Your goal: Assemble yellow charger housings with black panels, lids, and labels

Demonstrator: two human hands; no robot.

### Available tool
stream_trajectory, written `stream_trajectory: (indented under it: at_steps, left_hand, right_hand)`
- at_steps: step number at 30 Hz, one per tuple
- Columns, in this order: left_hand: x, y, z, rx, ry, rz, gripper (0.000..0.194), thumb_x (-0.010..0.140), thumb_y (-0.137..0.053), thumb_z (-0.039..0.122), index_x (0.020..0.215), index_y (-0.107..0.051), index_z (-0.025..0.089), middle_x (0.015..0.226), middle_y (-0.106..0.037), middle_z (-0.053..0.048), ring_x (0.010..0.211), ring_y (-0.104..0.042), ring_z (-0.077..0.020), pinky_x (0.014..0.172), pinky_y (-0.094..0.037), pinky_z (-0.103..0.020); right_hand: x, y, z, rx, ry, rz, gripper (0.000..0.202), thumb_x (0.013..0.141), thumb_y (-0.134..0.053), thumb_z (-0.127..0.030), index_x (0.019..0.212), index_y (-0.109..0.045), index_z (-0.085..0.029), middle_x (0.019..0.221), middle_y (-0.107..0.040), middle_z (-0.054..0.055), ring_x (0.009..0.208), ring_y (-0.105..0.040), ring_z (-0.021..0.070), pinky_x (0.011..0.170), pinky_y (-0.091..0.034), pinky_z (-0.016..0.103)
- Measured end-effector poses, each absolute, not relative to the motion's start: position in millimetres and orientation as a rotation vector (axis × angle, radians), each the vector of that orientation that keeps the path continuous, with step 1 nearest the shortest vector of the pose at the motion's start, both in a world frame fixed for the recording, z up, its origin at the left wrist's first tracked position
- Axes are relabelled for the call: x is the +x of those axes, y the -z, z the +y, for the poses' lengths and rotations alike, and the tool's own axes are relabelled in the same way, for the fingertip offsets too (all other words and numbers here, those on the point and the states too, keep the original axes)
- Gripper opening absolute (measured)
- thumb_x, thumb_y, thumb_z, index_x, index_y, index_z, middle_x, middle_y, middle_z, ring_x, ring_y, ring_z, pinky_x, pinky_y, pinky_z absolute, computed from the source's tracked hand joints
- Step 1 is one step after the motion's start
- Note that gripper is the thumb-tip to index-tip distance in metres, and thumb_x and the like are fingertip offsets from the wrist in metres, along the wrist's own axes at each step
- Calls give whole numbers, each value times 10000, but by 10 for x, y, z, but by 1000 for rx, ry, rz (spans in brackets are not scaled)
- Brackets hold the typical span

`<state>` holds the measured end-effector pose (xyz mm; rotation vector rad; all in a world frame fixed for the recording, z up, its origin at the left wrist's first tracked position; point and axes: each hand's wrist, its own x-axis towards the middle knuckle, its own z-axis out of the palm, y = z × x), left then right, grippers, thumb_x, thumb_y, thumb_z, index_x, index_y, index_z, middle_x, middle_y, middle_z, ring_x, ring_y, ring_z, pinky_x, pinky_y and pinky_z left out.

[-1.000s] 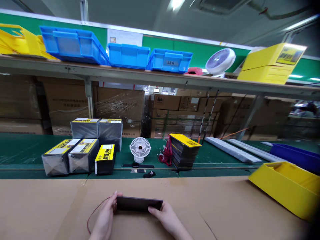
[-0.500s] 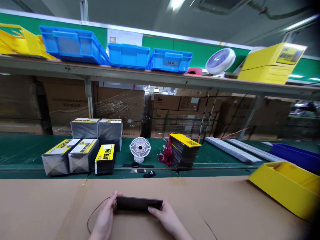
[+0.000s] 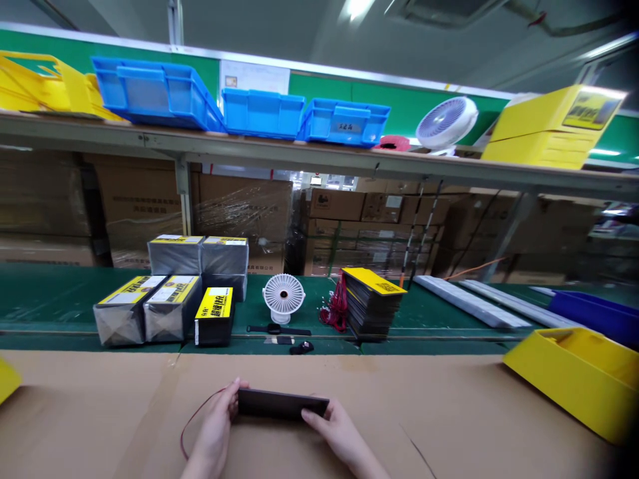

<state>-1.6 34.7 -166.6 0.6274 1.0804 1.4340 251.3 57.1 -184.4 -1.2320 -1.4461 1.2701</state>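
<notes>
Between my two hands, above the cardboard-covered bench front, is a flat black rectangular panel (image 3: 279, 405), tilted so that one broad dark face shows. My left hand (image 3: 218, 426) is closed on its left end, and a thin dark red wire (image 3: 192, 418) loops out beside that hand. My right hand (image 3: 335, 429) grips the right end, its thumb lying on the dark face. Farther back stands a stack of similar dark panels (image 3: 372, 313) with a yellow printed top. Bundled red wires (image 3: 338, 311) hang from the stack's left side.
Wrapped yellow-topped blocks (image 3: 172, 313) and one unwrapped black block (image 3: 214, 322) stand at back left. A small white fan (image 3: 283, 297), a watch (image 3: 277, 329) and a small black item (image 3: 302, 348) are mid-bench. A yellow bin (image 3: 574, 379) is at right. Blue bins (image 3: 344, 123) line the shelf.
The whole view has shifted slightly, so things appear a little farther right. A yellow edge now shows at far left. Both hands keep the same hold on the panel.
</notes>
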Motion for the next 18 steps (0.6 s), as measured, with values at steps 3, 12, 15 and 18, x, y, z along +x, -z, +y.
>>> stream_trajectory:
  at_steps: [3,12,15,18]
  left_hand:
    - [-36,1612,367,697,-1425,1157,512,656,-707,564,905,-712,117,935,-707,-121,935,-625,-258,824,-473,-342]
    - [-297,1423,-25,992,-1594,1587,524,705,-560,677,709,-651,161,740,-672,-80,782,-618,-273,736,-472,-371]
    - [-544,1280,-405,1172,-1672,1700,401,720,-599,595,731,-660,198,765,-667,-67,816,-613,-284,793,-469,-397]
    - [-1016,1077,-716,1307,-1829,1879,337,693,-655,522,844,-673,221,1080,-631,-90,1132,-507,-295,1071,-298,-391]
  right_hand:
    - [2524,1769,574,-1140,-1319,-1497,554,673,-695,-584,975,-687,-119,998,-704,115,992,-619,306,918,-440,403]
    - [2567,1661,573,-1015,-1346,-1591,500,752,-638,-561,1009,-708,-138,1055,-703,114,1055,-617,304,976,-432,408]
    - [2590,1653,561,-1061,-1288,-1635,516,708,-657,-584,954,-728,-135,1015,-714,116,1008,-635,323,945,-457,420]
    - [2576,1631,539,-1128,-1202,-1663,522,685,-658,-592,918,-738,-133,979,-722,118,979,-645,339,921,-475,434]
